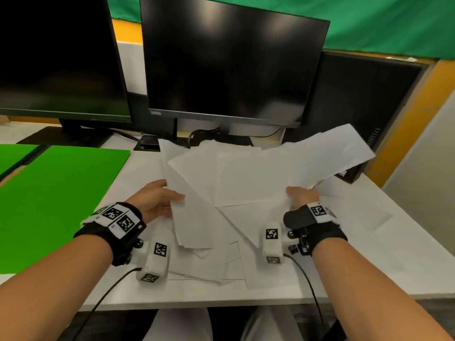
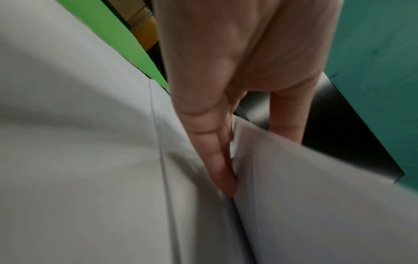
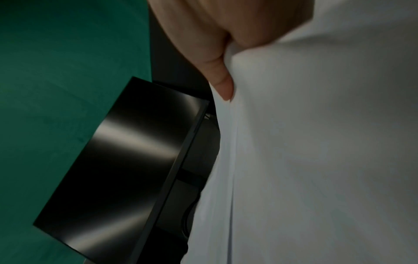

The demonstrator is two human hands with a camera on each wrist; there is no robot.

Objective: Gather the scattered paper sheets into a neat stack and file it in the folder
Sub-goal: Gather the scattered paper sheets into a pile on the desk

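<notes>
Several white paper sheets [image 1: 246, 178] lie fanned and overlapping in the middle of the white desk [image 1: 369, 262]. My left hand [image 1: 170, 200] holds the pile's left edge, thumb on top and fingers underneath; in the left wrist view the straight fingers [image 2: 217, 160] lie along a sheet's edge. My right hand [image 1: 299, 195] grips the right side of the pile, its thumb [image 3: 222, 85] pressed on the paper. The sheets it holds [image 1: 339, 151] rise off the desk toward the back right. An open green folder [image 1: 56, 198] lies flat to the left.
Two dark monitors [image 1: 231, 67] [image 1: 56, 57] stand close behind the papers, with cables at their stands. A black computer tower [image 1: 364, 99] is at the back right, near the lifted sheets. The desk's front edge [image 1: 221, 301] runs just below my wrists.
</notes>
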